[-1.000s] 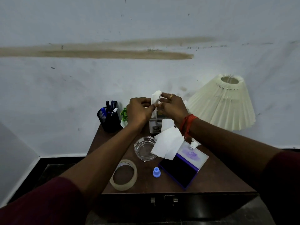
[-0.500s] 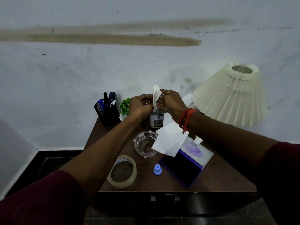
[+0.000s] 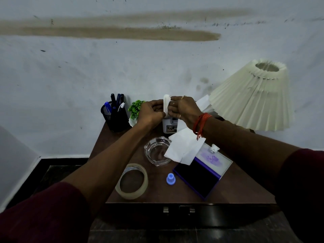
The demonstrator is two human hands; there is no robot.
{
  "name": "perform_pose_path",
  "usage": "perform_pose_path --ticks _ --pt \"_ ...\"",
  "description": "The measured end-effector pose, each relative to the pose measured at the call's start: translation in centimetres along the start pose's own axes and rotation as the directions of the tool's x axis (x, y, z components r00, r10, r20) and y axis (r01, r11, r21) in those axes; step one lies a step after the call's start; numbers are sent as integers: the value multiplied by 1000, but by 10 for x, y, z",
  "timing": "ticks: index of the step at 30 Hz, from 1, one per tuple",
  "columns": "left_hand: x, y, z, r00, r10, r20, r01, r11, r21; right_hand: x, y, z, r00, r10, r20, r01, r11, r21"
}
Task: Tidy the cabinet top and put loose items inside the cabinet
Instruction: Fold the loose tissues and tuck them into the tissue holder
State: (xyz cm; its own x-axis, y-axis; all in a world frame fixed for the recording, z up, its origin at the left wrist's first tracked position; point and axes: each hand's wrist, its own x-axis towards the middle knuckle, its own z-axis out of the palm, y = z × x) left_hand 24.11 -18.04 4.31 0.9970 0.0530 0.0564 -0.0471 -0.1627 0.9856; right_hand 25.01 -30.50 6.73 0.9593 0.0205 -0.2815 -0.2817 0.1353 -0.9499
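My left hand (image 3: 150, 112) and my right hand (image 3: 182, 107) meet above the back of the brown cabinet top (image 3: 233, 188) and pinch a folded white tissue (image 3: 166, 103) between them. Under the hands stands a small white box (image 3: 170, 126), partly hidden. A white paper sheet (image 3: 184, 146) lies below my right wrist, over the edge of a glass ashtray (image 3: 156, 151) and an open purple stamp pad (image 3: 203, 172). A tape roll (image 3: 132, 180) and a blue cap (image 3: 171, 178) lie nearer the front.
A black mesh pen holder (image 3: 114, 116) and a small green plant (image 3: 135, 109) stand at the back left. A pleated cream lampshade (image 3: 254, 97) leans at the back right. The cabinet's dark front with two handles (image 3: 178, 209) is below. The wall is close behind.
The tissue is folded narrower between my fingers than a second ago. My hands stay together over the white box; the view has shifted a little.
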Motion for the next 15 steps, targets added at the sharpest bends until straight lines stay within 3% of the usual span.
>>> perform_pose_path --ticks 6,15 --pt "-2 2 -1 998 -50 -23 50 999 -2 4 1 -5 1000 10 -6 -10 998 -62" --pt "-25 0 -4 1000 -23 -20 24 999 24 -19 0 -22 998 28 57 -31 998 46"
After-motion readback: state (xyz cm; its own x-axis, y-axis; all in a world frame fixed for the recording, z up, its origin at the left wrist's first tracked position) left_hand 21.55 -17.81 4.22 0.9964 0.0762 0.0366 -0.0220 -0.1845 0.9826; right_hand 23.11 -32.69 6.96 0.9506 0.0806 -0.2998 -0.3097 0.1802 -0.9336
